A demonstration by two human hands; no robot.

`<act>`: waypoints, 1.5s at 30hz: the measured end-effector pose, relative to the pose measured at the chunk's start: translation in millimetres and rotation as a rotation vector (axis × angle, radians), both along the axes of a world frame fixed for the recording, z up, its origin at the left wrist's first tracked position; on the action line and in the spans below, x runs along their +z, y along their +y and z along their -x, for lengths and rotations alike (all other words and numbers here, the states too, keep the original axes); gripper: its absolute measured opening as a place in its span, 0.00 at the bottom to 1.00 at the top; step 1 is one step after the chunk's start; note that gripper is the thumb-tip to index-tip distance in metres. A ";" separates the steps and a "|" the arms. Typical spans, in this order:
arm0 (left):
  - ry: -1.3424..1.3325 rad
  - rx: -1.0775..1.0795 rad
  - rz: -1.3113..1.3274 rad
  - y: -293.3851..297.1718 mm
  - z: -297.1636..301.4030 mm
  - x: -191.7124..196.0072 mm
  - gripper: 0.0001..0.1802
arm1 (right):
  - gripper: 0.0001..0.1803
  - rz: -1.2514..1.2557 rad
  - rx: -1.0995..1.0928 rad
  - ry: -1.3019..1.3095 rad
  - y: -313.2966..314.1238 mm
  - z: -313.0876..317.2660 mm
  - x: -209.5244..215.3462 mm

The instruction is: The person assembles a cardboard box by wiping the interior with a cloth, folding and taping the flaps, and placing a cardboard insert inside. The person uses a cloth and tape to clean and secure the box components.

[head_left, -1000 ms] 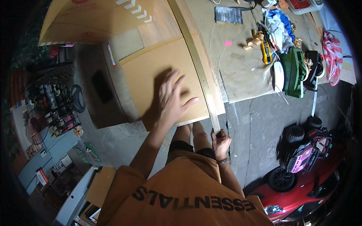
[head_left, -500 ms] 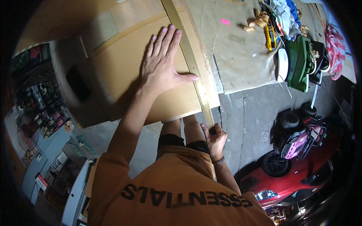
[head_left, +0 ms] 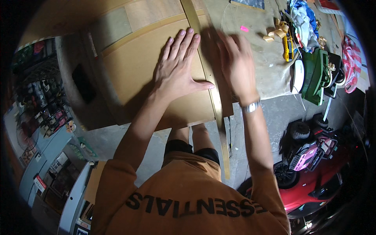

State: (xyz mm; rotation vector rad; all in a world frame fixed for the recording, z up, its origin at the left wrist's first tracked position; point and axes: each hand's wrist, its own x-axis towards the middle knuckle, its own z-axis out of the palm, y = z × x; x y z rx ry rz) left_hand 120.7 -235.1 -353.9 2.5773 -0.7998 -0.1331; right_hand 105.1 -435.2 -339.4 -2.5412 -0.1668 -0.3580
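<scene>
My left hand (head_left: 178,64) lies flat with its fingers spread on a tan board (head_left: 133,74). Its thumb reaches onto a long, flat, brass-coloured metal bar (head_left: 224,149), which runs along the board's right side and juts past the near edge. Just right of the bar is my right hand (head_left: 238,66), over the board's right margin, a silver band at its wrist. Motion smears its fingers, so whether they hold anything is unclear.
On the worktop at right are a yellow utility knife (head_left: 288,45), curled wood shavings (head_left: 276,32), a white rounded object (head_left: 298,76) and a green case (head_left: 313,76). Lower right, a pink toy vehicle (head_left: 307,156) stands by a red car (head_left: 301,192). A dark rectangular object (head_left: 83,84) sits at left.
My right hand has left the bar's near end and moved up beside the board's right margin. The bar's near end now reaches closer to me. My left hand stays pressed flat.
</scene>
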 end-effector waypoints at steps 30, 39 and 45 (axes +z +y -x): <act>0.082 0.005 0.052 1.5 -3.1 2.8 0.77 | 0.09 -0.205 -0.073 0.029 15.3 -87.6 -27.3; 0.147 -0.024 -0.043 -7.1 -1.4 13.3 0.76 | 0.09 0.295 0.036 0.023 23.1 -92.4 -31.1; 0.171 0.002 -0.148 -16.4 -1.2 25.3 0.77 | 0.09 -0.042 0.124 0.053 14.1 -92.5 -33.1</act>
